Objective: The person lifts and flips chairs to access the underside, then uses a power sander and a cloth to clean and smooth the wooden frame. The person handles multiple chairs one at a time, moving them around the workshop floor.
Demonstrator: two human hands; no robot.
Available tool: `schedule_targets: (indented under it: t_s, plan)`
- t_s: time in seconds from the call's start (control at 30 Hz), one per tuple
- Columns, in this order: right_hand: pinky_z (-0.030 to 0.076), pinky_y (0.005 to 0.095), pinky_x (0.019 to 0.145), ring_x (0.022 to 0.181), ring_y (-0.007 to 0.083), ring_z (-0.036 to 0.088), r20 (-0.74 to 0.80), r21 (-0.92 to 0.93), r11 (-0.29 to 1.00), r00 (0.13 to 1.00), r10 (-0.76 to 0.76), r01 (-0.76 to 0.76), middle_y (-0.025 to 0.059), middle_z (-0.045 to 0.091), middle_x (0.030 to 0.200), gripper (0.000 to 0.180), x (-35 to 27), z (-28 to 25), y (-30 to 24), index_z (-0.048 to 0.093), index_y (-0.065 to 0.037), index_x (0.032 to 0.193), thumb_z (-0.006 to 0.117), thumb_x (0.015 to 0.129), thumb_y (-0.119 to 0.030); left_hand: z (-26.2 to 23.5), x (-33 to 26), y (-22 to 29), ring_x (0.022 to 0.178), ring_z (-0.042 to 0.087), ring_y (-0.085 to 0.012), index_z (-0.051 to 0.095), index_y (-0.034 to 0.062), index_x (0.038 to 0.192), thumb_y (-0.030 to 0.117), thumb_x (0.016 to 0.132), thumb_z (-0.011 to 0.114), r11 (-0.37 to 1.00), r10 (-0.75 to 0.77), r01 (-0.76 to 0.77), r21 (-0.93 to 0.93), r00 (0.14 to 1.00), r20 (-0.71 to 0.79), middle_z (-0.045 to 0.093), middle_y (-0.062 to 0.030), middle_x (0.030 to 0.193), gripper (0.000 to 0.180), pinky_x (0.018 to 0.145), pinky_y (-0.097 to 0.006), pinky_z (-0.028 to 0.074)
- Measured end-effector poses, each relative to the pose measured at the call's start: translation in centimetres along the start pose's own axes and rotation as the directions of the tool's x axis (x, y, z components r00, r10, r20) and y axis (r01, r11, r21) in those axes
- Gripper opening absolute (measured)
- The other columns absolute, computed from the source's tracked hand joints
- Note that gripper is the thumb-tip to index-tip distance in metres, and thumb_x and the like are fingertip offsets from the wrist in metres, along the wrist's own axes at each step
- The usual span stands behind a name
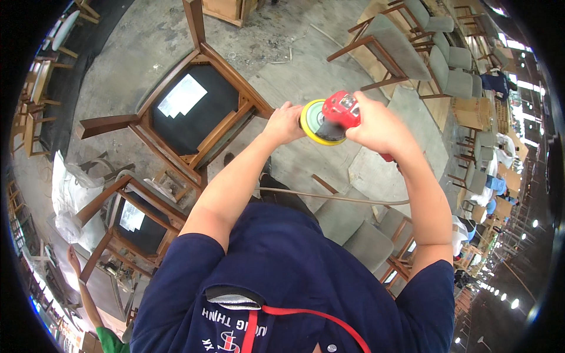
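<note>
My right hand [376, 123] is wrapped round the body of a red power sander [342, 110], held in front of my chest. The sander has a round pad [316, 122] with a yellow rim and a pale green face. My left hand [285, 123] is closed at the pad's left edge, its fingertips at the rim; the far side of its grip is hidden. Just left of that hand, an upturned wooden chair [202, 154] shows its black seat underside with white labels. One of its legs ends close to my left wrist.
A hose [347, 199] runs across below my arms. A second upturned chair [126, 193] stands at lower left beside plastic wrapping [73, 197]. Grey upholstered chairs [393, 50] line the right, others [368, 242] are by my right side. Another person's arm [88, 300] shows at lower left.
</note>
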State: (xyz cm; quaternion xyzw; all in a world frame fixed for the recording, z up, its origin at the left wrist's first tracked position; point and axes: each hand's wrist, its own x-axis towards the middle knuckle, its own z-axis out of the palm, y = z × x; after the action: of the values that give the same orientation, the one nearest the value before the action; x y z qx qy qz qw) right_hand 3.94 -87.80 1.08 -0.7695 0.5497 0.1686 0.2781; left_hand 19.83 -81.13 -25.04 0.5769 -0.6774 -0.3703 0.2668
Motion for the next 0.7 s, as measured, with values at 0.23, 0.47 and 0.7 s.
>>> schedule_targets:
  t_s: [0.23, 0.47, 0.7]
  plan:
    - [0.058, 0.054, 0.099, 0.113, 0.0481, 0.073, 0.037, -0.186, 0.979, 0.995, 0.096, -0.088, 0.0326, 0.074, 0.115, 0.051, -0.6, 1.6, -4.0, 0.058, 0.004, 0.127, 0.074, 0.082, -0.013, -0.5, 0.0, 0.1, 0.126, 0.06, -0.0337, 0.07, 0.0189, 0.125, 0.035, 0.085, 0.084, 0.999, -0.038, 0.038, 0.004, 0.999, 0.029, 0.074, -0.0028, 0.128, 0.045, 0.105, -0.055, 0.052]
    - [0.059, 0.0526, 0.099, 0.115, 0.0474, 0.072, -0.243, -0.179, 0.938, 0.938, 0.249, -0.296, 0.0311, 0.075, 0.118, 0.056, 2.1, 0.9, 2.3, 0.058, 0.003, 0.132, 0.076, 0.081, -0.013, -0.9, -0.2, 0.6, 0.123, 0.061, -0.0312, 0.068, 0.0165, 0.111, 0.029, 0.077, 0.091, 1.0, -0.021, 0.022, -0.008, 0.998, 0.062, 0.073, -0.002, 0.116, 0.043, 0.101, -0.054, 0.053]
    - [0.059, 0.0551, 0.098, 0.113, 0.0483, 0.073, -0.199, -0.114, 0.981, 0.971, 0.134, -0.158, 0.0315, 0.075, 0.116, 0.053, -1.4, 1.7, -2.5, 0.057, 0.003, 0.129, 0.075, 0.082, -0.014, -1.3, -0.2, 0.1, 0.124, 0.061, -0.0317, 0.071, 0.0188, 0.122, 0.032, 0.078, 0.092, 1.0, -0.014, 0.013, 0.015, 0.999, 0.05, 0.074, -0.0014, 0.121, 0.051, 0.101, -0.053, 0.054]
